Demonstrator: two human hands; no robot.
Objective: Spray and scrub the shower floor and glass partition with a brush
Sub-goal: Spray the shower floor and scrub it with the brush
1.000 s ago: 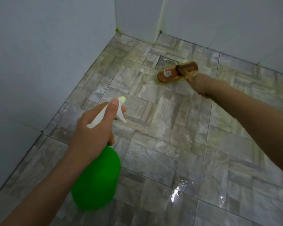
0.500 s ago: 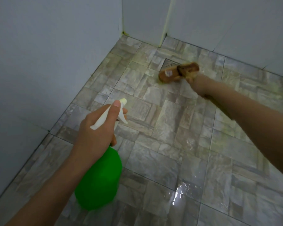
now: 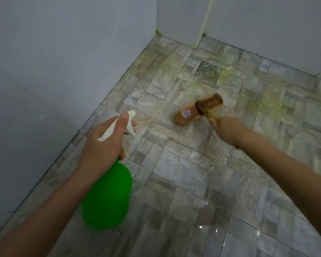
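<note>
My left hand (image 3: 102, 145) grips the white trigger head of a green spray bottle (image 3: 107, 197), which hangs over the left part of the shower floor (image 3: 183, 175); the nozzle points forward. My right hand (image 3: 224, 128) holds the handle of a brown wooden scrub brush (image 3: 193, 112), whose bristles are down on the wet stone-pattern tiles. The brush and right hand are motion-blurred. The brush lies below and left of the floor drain (image 3: 208, 71).
Pale walls (image 3: 63, 62) close the floor on the left and at the back, with a vertical corner joint (image 3: 202, 25) at the back. Yellowish residue marks the tiles around the drain. Water shines on the tiles at the lower right.
The brush and my right hand have come back from the drain toward me and to the left across the tiles. The left hand with the bottle holds about the same pose.
</note>
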